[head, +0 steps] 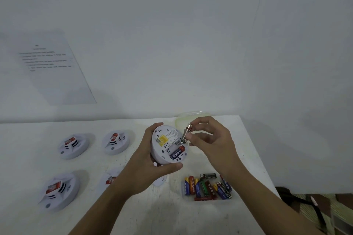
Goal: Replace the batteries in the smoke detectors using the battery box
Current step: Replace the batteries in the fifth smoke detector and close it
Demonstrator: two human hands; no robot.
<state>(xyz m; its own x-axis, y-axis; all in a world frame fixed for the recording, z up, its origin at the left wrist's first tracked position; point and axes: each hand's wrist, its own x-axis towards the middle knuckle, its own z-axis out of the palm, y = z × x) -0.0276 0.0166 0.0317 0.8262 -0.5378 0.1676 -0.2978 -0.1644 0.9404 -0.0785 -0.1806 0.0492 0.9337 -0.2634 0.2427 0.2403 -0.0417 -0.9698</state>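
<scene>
My left hand (150,160) holds a white smoke detector (168,145) above the table, its back turned to me. The open compartment shows one blue and red battery (176,155) seated in it. My right hand (208,137) pinches a red and silver battery (186,133) upright at the detector's upper right edge, touching it. A clear battery box (207,187) with several batteries of mixed colours lies on the table below my right wrist.
Three more detectors (73,146) (115,142) (58,191) rest face up on the white table (238,158) at the left; a fourth (110,179) is partly hidden by my left forearm. A pale green lid (179,120) sits at the back. A printed sheet (49,66) hangs on the wall.
</scene>
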